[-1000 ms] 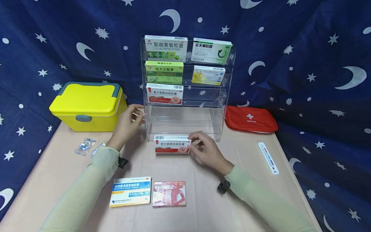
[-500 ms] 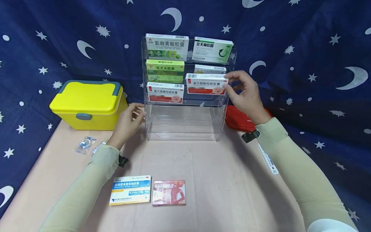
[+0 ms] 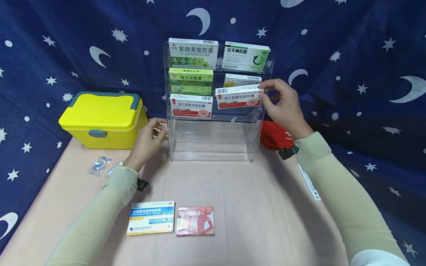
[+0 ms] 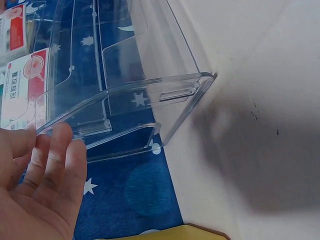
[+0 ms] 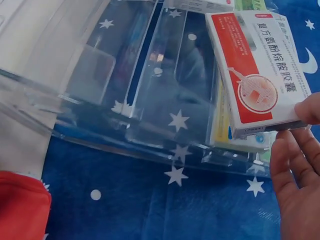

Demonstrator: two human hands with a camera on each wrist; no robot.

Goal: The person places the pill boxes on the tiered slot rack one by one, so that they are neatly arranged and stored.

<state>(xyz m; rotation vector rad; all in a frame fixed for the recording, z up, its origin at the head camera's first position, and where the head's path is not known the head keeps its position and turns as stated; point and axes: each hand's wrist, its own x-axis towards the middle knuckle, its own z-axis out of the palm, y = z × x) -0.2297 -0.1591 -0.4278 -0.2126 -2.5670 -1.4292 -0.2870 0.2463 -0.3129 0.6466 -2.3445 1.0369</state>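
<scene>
- While the right hand (image 3: 284,107) pinches only one end of the white-and-red box (image 3: 238,97), right of centre at the rack's (image 3: 213,144) third tier and tilted, it could catch the clear lip and slip.
- Left hand (image 3: 148,142), fingers relaxed against the rack's left side, grasps nothing; a hard push could shift the rack on the bench (image 3: 266,221).
- Yellow box (image 3: 242,80) behind could be knocked.

rack (image 3: 213,140): clear glossy plastic, smooth
red-and-white box (image 3: 238,96): smooth printed cardboard, slight sheen
yellow case (image 3: 103,120): smooth matt plastic
red pouch (image 3: 275,136): cloth
backdrop (image 3: 349,55): printed cloth, creased
surface (image 3: 253,207): matt, smooth covering
sleeves (image 3: 100,218): matt fabric
</scene>
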